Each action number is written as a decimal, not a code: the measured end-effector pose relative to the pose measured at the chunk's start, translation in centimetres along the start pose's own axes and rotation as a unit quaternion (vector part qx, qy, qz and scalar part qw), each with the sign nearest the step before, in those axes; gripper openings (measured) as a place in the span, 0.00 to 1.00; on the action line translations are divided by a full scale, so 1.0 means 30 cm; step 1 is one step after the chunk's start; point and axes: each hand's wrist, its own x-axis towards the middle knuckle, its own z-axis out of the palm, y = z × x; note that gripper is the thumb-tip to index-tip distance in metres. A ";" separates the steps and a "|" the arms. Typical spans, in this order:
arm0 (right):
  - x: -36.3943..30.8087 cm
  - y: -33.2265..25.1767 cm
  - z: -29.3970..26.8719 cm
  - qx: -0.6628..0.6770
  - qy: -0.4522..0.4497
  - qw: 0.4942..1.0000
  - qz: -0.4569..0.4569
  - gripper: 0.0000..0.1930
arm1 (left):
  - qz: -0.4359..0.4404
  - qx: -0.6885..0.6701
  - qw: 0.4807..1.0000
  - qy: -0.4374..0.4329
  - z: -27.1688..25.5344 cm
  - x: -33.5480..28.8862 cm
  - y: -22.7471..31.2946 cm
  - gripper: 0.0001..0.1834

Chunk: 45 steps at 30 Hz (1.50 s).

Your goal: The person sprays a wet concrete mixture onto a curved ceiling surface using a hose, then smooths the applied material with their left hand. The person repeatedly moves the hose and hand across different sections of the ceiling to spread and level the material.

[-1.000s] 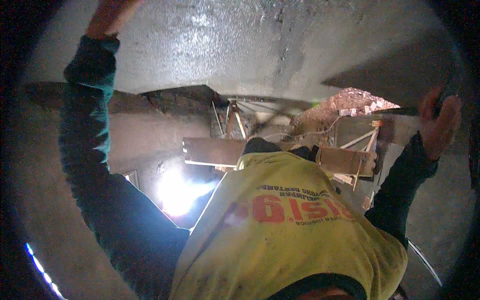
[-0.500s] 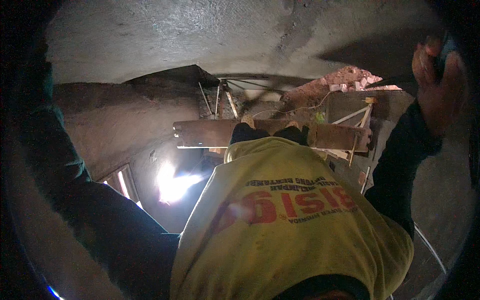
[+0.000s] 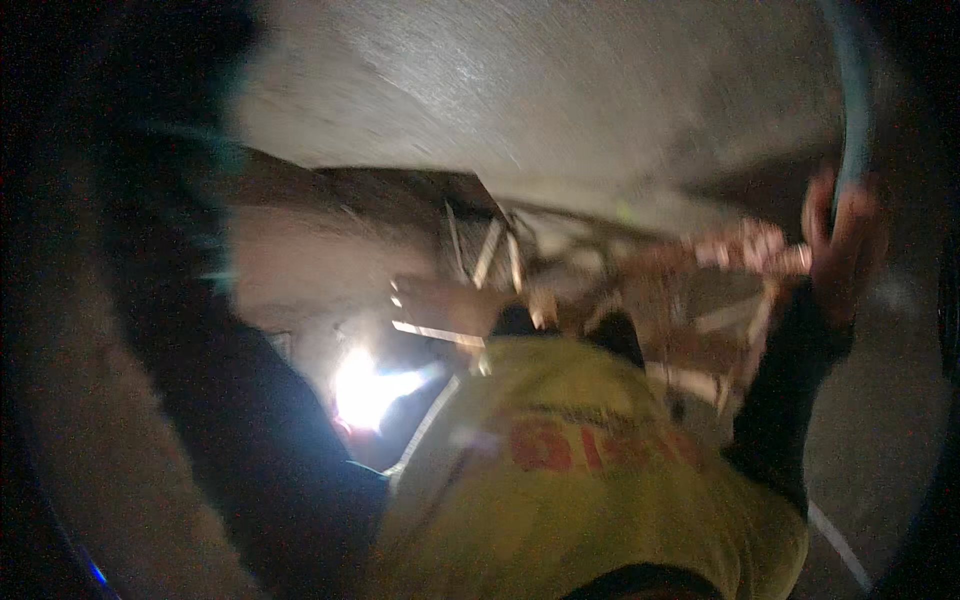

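My right hand (image 3: 845,240) is raised at the right, with its thumb and fingers closed around the lower end of a long, narrow blue-grey strip (image 3: 856,100). The strip runs up past the top edge of the picture and looks bent near the rim; its exact kind is unclear. Close by it spreads a smooth grey plastered surface (image 3: 560,90). My left arm (image 3: 170,250) reaches up along the left side in a dark sleeve, and its hand is lost in the dark beyond the rim. Motion blurs much of the picture.
Below me my feet stand on a wooden plank (image 3: 450,300). Several pale wooden sticks (image 3: 487,252) lean beyond it. Broken reddish bricks (image 3: 740,248) lie at the right. A bright lamp-like glare (image 3: 365,390) shines from lower left.
My view has tilted and shifted, blurring the scene. The right hand sits lower and a little further left in the picture, and more of the blue-grey strip shows above it.
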 end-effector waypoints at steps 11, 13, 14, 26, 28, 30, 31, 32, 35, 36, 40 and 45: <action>0.247 -0.163 0.005 0.547 -0.258 0.660 0.446 0.23 | 0.067 -0.180 0.947 0.256 0.082 0.190 -0.054 0.16; 0.283 -0.204 0.079 0.499 -0.202 0.778 0.323 0.15 | 0.061 -0.224 0.923 0.306 0.073 0.208 -0.089 0.16; 0.300 -0.227 0.121 0.450 -0.142 0.850 0.235 0.13 | 0.060 -0.239 0.913 0.326 0.062 0.215 -0.103 0.16; 0.708 -0.385 0.217 0.488 -0.084 0.852 0.166 0.10 | 0.081 -0.267 0.856 0.435 -0.234 0.254 -0.321 0.09; 0.800 -0.434 0.232 0.515 -0.057 0.837 0.176 0.10 | 0.097 -0.192 0.866 0.450 -0.310 0.227 -0.411 0.08; 0.899 -0.482 0.235 0.528 -0.013 0.830 0.180 0.24 | 0.091 -0.158 0.864 0.470 -0.383 0.217 -0.494 0.07; 0.944 -0.502 0.241 0.533 0.005 0.827 0.177 0.30 | 0.076 -0.179 0.855 0.480 -0.409 0.215 -0.518 0.07; 0.986 -0.521 0.248 0.536 0.019 0.827 0.170 0.31 | 0.065 -0.202 0.847 0.487 -0.427 0.205 -0.541 0.07; 1.057 -0.561 0.300 0.524 0.054 0.836 0.155 0.32 | 0.036 -0.297 0.813 0.499 -0.475 0.182 -0.531 0.06; 1.078 -0.578 0.298 0.526 0.053 0.835 0.152 0.33 | 0.024 -0.328 0.800 0.501 -0.502 0.170 -0.525 0.05; 1.155 -0.629 0.262 0.546 0.041 0.825 0.141 0.34 | 0.017 -0.372 0.774 0.513 -0.582 0.116 -0.560 0.05; 1.163 -0.678 0.239 0.556 0.033 0.817 0.150 0.33 | -0.023 -0.436 0.745 0.503 -0.662 0.073 -0.649 0.08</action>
